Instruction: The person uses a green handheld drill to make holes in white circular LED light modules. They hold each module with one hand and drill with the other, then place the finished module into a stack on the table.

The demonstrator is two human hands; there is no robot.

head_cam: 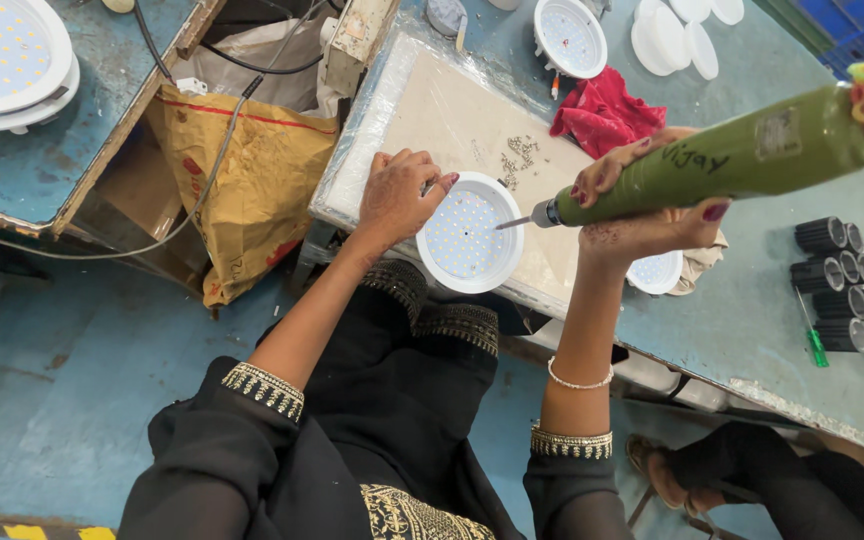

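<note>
Left hand (pixel 397 198) pressing flat on round LED panel (pixel 469 240) rim near the pad's near edge; right hand (pixel 642 205) gripping green screwdriver (pixel 712 160) (tip hovering over the panel). Could slip, gouging an LED, if angled.

The table (pixel 752 310) has a worn blue-green top. A pale board (pixel 452 120) wrapped in clear plastic lies on it, and on the board rest a round white LED lamp panel (pixel 467 235) and a scatter of small screws (pixel 517 158). Beside the board lie a crumpled red cloth (pixel 602 115), another lamp panel (pixel 570 37) and white round covers (pixel 677 35). Black ribbed cylinders (pixel 832 270) sit in rows near a green-handled screwdriver (pixel 814 340).
</note>
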